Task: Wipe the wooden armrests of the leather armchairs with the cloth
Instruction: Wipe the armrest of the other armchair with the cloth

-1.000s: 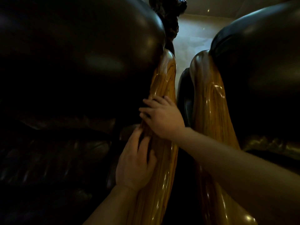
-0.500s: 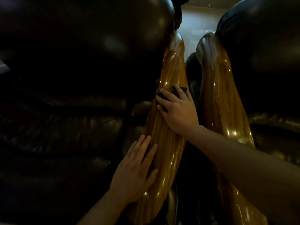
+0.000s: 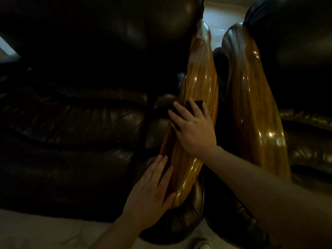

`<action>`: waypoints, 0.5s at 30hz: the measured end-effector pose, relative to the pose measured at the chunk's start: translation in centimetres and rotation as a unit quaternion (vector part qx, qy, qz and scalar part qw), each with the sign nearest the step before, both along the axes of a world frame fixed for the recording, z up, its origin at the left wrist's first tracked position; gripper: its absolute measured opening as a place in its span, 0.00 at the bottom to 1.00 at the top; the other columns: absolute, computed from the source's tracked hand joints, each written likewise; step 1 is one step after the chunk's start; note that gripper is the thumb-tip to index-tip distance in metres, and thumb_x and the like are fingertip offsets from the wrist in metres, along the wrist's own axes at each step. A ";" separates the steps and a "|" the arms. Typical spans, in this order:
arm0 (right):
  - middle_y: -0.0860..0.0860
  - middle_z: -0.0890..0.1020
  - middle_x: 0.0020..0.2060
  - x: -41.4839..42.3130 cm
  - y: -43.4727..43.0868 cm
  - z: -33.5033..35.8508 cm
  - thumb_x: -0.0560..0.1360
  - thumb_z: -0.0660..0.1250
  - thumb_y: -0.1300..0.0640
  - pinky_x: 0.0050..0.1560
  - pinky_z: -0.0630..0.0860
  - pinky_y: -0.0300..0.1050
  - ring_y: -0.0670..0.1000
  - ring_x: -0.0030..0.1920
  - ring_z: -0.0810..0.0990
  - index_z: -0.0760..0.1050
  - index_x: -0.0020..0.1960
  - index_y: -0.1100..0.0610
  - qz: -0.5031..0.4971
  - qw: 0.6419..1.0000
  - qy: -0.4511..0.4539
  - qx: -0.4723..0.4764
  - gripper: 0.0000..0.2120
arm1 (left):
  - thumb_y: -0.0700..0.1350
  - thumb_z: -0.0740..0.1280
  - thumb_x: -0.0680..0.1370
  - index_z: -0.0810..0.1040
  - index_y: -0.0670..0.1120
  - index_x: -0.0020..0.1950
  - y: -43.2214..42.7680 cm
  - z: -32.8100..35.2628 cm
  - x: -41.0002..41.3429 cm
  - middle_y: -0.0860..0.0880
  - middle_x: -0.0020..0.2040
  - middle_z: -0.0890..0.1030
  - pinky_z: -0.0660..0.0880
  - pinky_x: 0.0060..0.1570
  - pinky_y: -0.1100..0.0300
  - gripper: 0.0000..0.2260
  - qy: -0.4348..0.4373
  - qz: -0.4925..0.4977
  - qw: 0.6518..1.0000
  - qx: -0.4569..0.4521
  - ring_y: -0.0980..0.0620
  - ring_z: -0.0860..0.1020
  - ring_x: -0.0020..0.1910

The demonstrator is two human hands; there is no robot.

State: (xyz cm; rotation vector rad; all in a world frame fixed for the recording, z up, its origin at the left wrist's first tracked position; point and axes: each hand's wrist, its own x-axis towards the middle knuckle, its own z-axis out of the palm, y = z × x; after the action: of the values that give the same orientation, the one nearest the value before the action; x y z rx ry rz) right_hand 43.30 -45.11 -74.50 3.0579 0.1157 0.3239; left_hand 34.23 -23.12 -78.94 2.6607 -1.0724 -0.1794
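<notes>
Two glossy wooden armrests run side by side up the middle of the view. On the left armrest, my right hand lies flat, pressing a dark cloth against the wood; only the cloth's edge shows past my fingertips. My left hand rests flat against the same armrest's near end, fingers together, holding nothing. The right armrest is untouched.
A dark leather armchair fills the left side and another the right. A narrow dark gap separates the two armrests. Pale floor shows at the bottom left and at the top centre.
My right hand has slid with the cloth along the left armrest toward me. My left hand has shifted down to the armrest's near end. The camera has pulled back, showing floor below.
</notes>
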 end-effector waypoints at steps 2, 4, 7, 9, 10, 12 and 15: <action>0.47 0.63 0.76 -2.7 1.3 -0.9 0.80 0.53 0.44 0.73 0.50 0.67 0.61 0.77 0.54 0.62 0.75 0.44 0.005 1.000 0.002 -0.002 0.23 | 0.61 0.55 0.81 0.58 0.47 0.79 0.3 -0.1 -0.8 0.45 0.81 0.50 0.59 0.74 0.50 0.30 -0.003 -0.008 1.000 -0.001 0.48 0.47 0.80; 0.47 0.63 0.76 -4.5 2.5 -1.5 0.80 0.54 0.45 0.74 0.50 0.66 0.60 0.78 0.54 0.62 0.75 0.45 0.008 1.000 0.002 0.004 0.23 | 0.60 0.56 0.81 0.57 0.48 0.79 0.5 -0.2 -1.4 0.46 0.82 0.49 0.56 0.74 0.53 0.30 0.002 -0.001 1.000 -0.010 0.50 0.46 0.80; 0.48 0.63 0.76 -6.3 3.4 -1.5 0.79 0.56 0.46 0.74 0.50 0.64 0.59 0.78 0.54 0.63 0.75 0.47 0.014 1.000 0.021 0.015 0.24 | 0.57 0.57 0.80 0.59 0.49 0.78 1.1 -0.1 -2.5 0.48 0.81 0.52 0.57 0.73 0.56 0.27 0.026 0.017 0.998 -0.046 0.53 0.47 0.80; 0.48 0.63 0.77 -6.9 3.9 -1.5 0.78 0.59 0.48 0.75 0.51 0.62 0.58 0.78 0.54 0.63 0.75 0.48 0.017 0.999 0.034 0.020 0.25 | 0.54 0.58 0.80 0.61 0.49 0.76 1.5 -0.1 -3.2 0.49 0.81 0.54 0.59 0.72 0.57 0.26 0.045 0.035 0.996 -0.073 0.54 0.48 0.80; 0.48 0.62 0.77 -7.1 4.0 -1.5 0.78 0.60 0.48 0.75 0.51 0.62 0.58 0.78 0.54 0.63 0.75 0.48 0.020 0.999 0.041 0.020 0.26 | 0.53 0.58 0.79 0.63 0.49 0.76 1.7 -0.1 -3.5 0.49 0.80 0.55 0.60 0.72 0.58 0.25 0.054 0.045 0.994 -0.084 0.55 0.49 0.80; 0.49 0.62 0.77 -7.6 4.2 -1.6 0.77 0.61 0.49 0.75 0.51 0.62 0.57 0.78 0.54 0.63 0.75 0.49 0.034 0.998 0.049 0.022 0.26 | 0.52 0.59 0.79 0.66 0.48 0.74 2.0 0.1 -4.0 0.49 0.79 0.58 0.64 0.71 0.58 0.24 0.068 0.069 0.990 -0.104 0.54 0.53 0.79; 0.49 0.61 0.77 -8.8 4.8 -2.1 0.77 0.60 0.48 0.75 0.51 0.62 0.57 0.78 0.53 0.63 0.75 0.50 0.068 0.995 0.065 0.024 0.26 | 0.49 0.62 0.78 0.68 0.47 0.74 2.3 0.4 -4.5 0.49 0.78 0.63 0.65 0.68 0.62 0.24 0.090 0.113 0.982 -0.118 0.52 0.62 0.76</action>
State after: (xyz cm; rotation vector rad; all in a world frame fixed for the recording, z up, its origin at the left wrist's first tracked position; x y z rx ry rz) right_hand 34.53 -40.29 -76.57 3.1251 0.3274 0.1363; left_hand 29.71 -20.81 -78.57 2.4725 -0.6830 -0.2263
